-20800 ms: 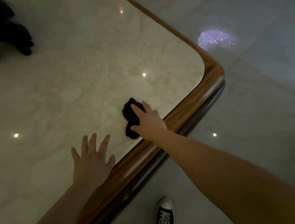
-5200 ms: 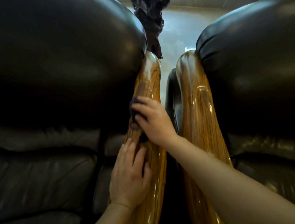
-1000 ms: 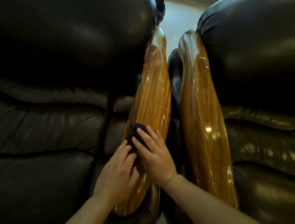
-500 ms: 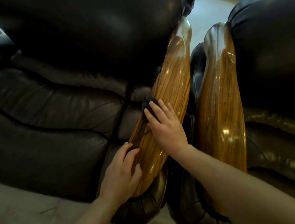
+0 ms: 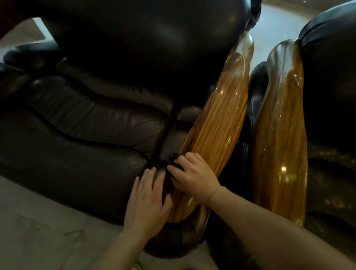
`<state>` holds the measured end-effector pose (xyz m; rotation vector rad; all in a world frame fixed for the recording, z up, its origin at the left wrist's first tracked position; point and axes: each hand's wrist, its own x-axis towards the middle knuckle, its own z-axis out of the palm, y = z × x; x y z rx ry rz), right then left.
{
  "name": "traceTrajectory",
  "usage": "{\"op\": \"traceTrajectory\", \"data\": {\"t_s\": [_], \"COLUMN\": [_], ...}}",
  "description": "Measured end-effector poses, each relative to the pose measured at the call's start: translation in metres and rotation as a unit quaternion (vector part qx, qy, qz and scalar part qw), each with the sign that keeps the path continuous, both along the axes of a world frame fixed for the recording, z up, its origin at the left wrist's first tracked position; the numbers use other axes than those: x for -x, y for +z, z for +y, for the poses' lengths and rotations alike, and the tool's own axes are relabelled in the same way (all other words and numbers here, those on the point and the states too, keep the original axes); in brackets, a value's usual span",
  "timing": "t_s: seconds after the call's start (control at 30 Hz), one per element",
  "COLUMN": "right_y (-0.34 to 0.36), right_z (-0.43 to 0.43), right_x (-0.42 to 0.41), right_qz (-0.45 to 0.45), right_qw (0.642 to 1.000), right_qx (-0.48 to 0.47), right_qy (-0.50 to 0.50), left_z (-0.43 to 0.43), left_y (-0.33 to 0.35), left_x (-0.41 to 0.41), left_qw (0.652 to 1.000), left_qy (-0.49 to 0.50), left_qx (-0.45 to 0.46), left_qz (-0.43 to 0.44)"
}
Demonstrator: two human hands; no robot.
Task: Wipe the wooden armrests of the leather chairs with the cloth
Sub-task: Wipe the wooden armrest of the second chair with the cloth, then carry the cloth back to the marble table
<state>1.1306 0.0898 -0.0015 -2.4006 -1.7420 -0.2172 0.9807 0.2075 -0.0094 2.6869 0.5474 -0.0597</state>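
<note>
Since the cloth (image 5: 173, 159) is soft and light, right hand (image 5: 194, 179) fingers press it flat on the slick armrest (image 5: 215, 129) at 6 o'clock; left hand (image 5: 145, 203) lies open, bracing

right hand (image 5: 194, 177) pressing dark cloth (image 5: 173, 158) on wooden armrest (image 5: 216, 129), left hand (image 5: 146, 203) beside
</note>
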Motion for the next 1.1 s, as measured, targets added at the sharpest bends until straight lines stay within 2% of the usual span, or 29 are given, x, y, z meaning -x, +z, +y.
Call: {"op": "traceTrajectory", "data": {"t_s": [0.13,0.3,0.43,0.73,1.1], "right_y": [0.023,0.049,0.072,0.121,0.223], "right_z": [0.013,0.004,-0.004,0.011,0.03], "right_x": [-0.003,0.002,0.005,0.037,0.13], "right_qz": [0.097,0.195,0.231,0.243,0.267], "right_qw": [0.993,0.975,0.967,0.969,0.963], "right_qx": [0.064,0.032,0.034,0.028,0.02], "right_qy": [-0.03,-0.1,-0.098,-0.047,0.005], "left_z": [0.004,0.008,0.008,0.001,-0.028], "left_y": [0.004,0.018,0.039,0.1,0.2], "left_x": [0.012,0.023,0.033,0.083,0.211], "left_qw": [0.996,0.992,0.989,0.976,0.944], "left_qy": [0.05,0.099,0.13,0.206,0.319], "left_qx": [-0.037,-0.02,-0.007,0.002,-0.012], "left_qz": [0.065,0.08,0.072,0.071,0.077]}}
